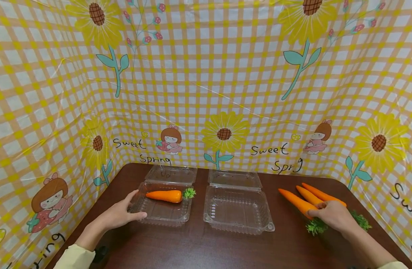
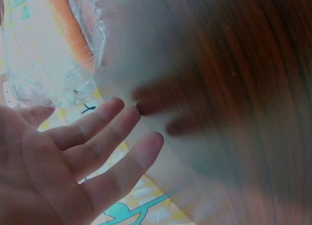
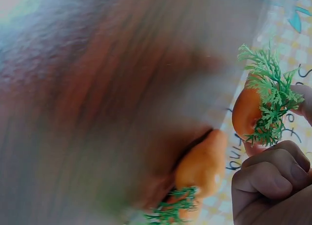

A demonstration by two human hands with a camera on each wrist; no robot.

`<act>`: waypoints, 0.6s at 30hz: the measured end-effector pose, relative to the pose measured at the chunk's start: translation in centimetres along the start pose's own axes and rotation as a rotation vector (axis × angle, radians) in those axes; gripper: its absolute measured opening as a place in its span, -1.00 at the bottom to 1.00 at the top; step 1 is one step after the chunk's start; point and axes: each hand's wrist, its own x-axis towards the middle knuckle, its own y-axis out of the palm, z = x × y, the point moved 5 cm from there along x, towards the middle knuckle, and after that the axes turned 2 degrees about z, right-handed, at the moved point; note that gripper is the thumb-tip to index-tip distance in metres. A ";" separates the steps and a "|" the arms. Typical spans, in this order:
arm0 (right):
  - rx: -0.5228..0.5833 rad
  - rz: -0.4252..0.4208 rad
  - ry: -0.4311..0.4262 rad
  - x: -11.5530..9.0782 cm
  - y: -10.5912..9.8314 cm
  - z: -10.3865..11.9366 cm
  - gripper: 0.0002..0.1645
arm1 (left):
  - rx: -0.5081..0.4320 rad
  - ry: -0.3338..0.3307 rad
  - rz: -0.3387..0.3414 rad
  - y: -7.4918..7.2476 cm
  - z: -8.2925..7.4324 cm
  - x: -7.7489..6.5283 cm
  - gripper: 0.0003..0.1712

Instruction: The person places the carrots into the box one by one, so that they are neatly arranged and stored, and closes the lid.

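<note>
At the right of the head view, my right hand (image 1: 335,216) pinches an orange carrot (image 1: 294,201) near its leafy end. Thumb and index finger do the gripping; the other fingers curl under, as the right wrist view shows beside the carrot's green top (image 3: 273,100). Two more carrots lie alongside, one of them showing its thick end (image 3: 200,169). My left hand (image 1: 116,215) spreads its thumb and fingers at the left side of a clear plastic clamshell box (image 1: 162,216), fingertips right at the rim. Inside that box lies another carrot (image 1: 165,196) with a green tuft.
A second clear clamshell box (image 1: 239,224) stands in the middle, its lid (image 1: 235,179) folded back. The left box's lid (image 1: 170,175) also lies back. A checked cloth (image 1: 206,74) walls in the dark brown table (image 1: 179,250) at the back and sides.
</note>
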 end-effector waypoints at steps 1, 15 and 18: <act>-0.164 -0.052 0.063 0.0 -0.3 -0.1 -0.63 | -0.001 0.000 0.000 0.0 0.0 0.0 0.21; -0.283 -0.025 0.121 0.7 -0.6 3.4 -0.17 | 0.000 0.000 -0.003 0.0 0.1 0.1 0.21; -0.310 -0.029 0.103 0.9 -0.7 4.5 -0.15 | -0.006 0.002 -0.001 0.0 0.1 0.1 0.21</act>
